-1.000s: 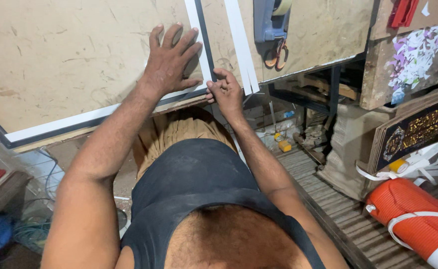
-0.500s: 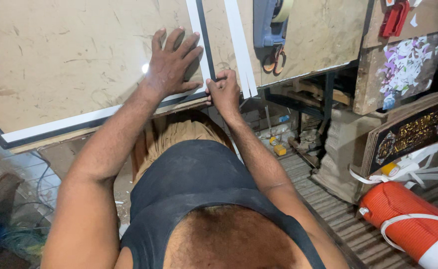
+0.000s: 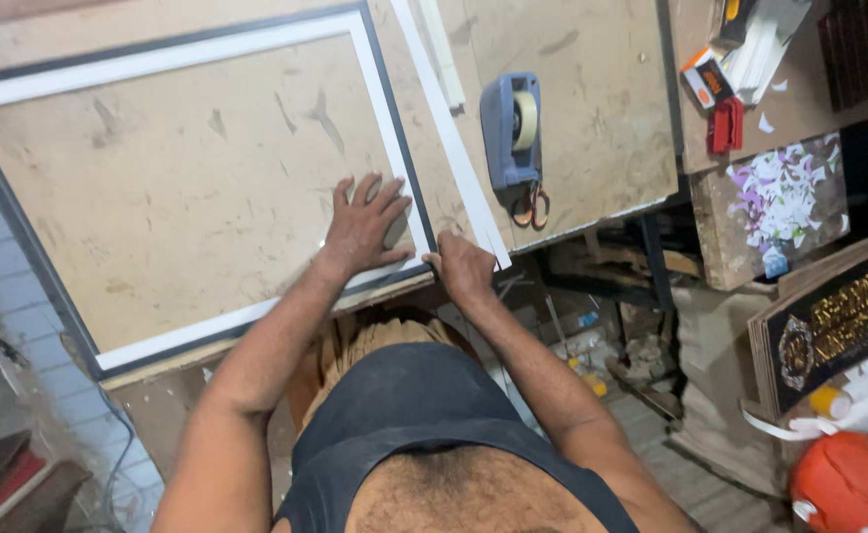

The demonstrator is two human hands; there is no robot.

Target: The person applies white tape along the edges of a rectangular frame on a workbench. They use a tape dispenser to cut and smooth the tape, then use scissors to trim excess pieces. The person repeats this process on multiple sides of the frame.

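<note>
The left hand point(image 3: 365, 225) is pressing flat, fingers spread wide, on the panel inside the frame point(image 3: 383, 94) — a white frame with a dark outer edge, lying on the bench point(image 3: 592, 128) near its front edge. The right hand point(image 3: 462, 268) is pinching the frame's near right corner, fingers curled tight on it. A loose white strip point(image 3: 451, 133) is lying just beside the frame's right side. Past it a blue tape dispenser point(image 3: 511, 128) is sitting on the bench, with scissors point(image 3: 531, 205) at its near end — both well clear of the hands.
</note>
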